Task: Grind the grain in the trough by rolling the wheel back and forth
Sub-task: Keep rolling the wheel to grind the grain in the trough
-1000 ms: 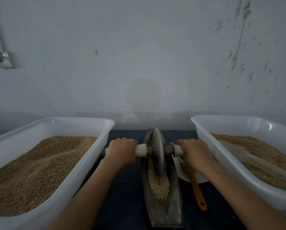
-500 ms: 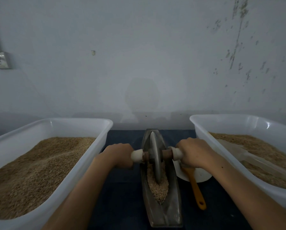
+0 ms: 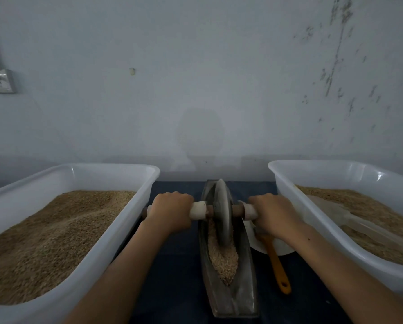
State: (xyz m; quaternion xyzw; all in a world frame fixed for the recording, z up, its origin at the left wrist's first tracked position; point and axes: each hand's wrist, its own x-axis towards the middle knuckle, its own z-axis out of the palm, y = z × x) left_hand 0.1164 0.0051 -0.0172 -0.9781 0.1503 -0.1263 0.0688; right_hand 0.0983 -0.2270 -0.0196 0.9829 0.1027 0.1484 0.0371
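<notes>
The left hand (image 3: 171, 212) curls its fingers tight round the left end of the axle handle (image 3: 198, 209). The wheel (image 3: 222, 212) stands upright in the trough (image 3: 230, 293), on the grain (image 3: 222, 256). The right hand (image 3: 274, 213) clenches the handle's right end likewise.

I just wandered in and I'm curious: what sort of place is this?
Probably a small, plain workroom for hand-grinding grain. A trough with a grinding wheel sits on a dark table, two white tubs of grain flank it, and a bare, stained wall stands behind.
</notes>
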